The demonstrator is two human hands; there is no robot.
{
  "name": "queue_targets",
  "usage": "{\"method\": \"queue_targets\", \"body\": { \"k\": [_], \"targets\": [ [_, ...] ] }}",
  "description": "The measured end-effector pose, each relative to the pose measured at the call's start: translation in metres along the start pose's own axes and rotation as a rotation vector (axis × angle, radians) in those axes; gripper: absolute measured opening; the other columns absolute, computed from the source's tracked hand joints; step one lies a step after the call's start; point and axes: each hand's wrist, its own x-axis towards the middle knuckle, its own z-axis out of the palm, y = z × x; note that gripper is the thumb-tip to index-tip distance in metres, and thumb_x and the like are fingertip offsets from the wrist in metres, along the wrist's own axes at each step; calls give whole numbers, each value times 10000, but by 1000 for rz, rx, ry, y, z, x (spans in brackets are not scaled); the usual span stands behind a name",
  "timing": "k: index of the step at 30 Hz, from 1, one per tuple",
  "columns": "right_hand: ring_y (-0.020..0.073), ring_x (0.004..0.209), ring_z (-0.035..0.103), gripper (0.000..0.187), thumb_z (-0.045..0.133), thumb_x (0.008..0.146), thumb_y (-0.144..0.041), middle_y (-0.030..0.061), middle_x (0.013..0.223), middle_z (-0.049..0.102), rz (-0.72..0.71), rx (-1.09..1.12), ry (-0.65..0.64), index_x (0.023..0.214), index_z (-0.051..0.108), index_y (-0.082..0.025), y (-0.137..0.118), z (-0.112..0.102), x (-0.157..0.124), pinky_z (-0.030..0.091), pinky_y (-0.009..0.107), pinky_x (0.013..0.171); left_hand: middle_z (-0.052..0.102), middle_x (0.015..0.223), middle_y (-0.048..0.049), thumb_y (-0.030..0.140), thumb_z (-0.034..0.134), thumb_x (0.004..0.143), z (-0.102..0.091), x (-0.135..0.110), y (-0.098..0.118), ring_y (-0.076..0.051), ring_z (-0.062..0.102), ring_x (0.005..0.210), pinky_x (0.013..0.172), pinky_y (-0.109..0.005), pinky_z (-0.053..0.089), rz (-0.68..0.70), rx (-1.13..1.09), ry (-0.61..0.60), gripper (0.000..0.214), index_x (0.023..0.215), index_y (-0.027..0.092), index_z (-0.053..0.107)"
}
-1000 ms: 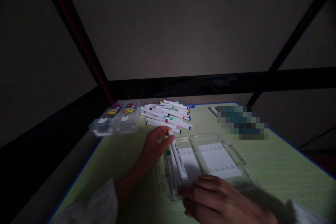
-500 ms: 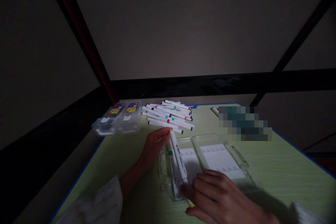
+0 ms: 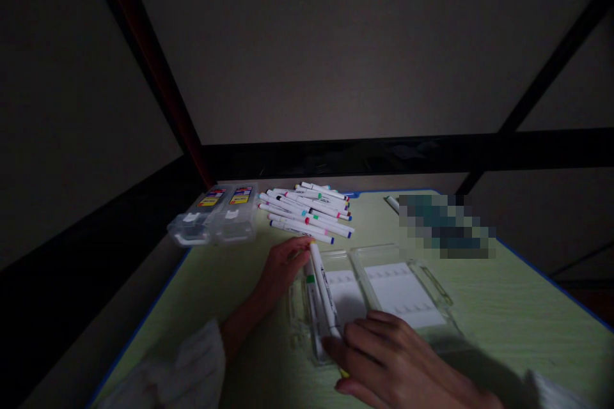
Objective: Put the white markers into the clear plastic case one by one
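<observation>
A white marker [image 3: 325, 291] with yellow ends slants above the left side of an open clear plastic case [image 3: 359, 255]. My left hand [image 3: 284, 268] pinches its far end, and my right hand [image 3: 384, 358] grips its near end between thumb and fingers. Beneath it, a marker with a green band [image 3: 311, 294] lies along the left edge of the case. White inserts with notched rows, such as the right-hand insert [image 3: 403, 294], line the case. The case's near right part is hidden behind my right hand.
Beyond the case lies a loose pile of white markers [image 3: 307, 211] with coloured ends. A closed clear case [image 3: 235, 223] with labels stands at the table's left edge. At the back right, a single marker [image 3: 392, 203] touches a blurred-out patch. The table [image 3: 215, 287] has a blue edge.
Both hands have kept hold of the yellow-ended marker. It has shifted slightly left and lower over the case, with my right hand moving a little left.
</observation>
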Motion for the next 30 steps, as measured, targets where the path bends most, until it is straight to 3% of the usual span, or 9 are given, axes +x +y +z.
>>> {"method": "queue_targets", "body": {
  "k": [18,30],
  "targets": [
    [136,659,553,189,543,792,-337,-38,767,597,44,56,-141,930,548,-209,-1,7,1,410,287,619,664,837,-59,186,571,633,3,1,-5,-179,601,804,719,-260,466,-39,78,-16,250,872,123,614],
    [154,693,570,220,529,800,-337,-15,808,621,64,84,-176,968,550,-197,-2,9,2,425,298,652,650,853,-86,172,605,607,5,-1,-1,-171,599,778,722,-264,466,-50,186,12,251,848,101,604]
  ]
}}
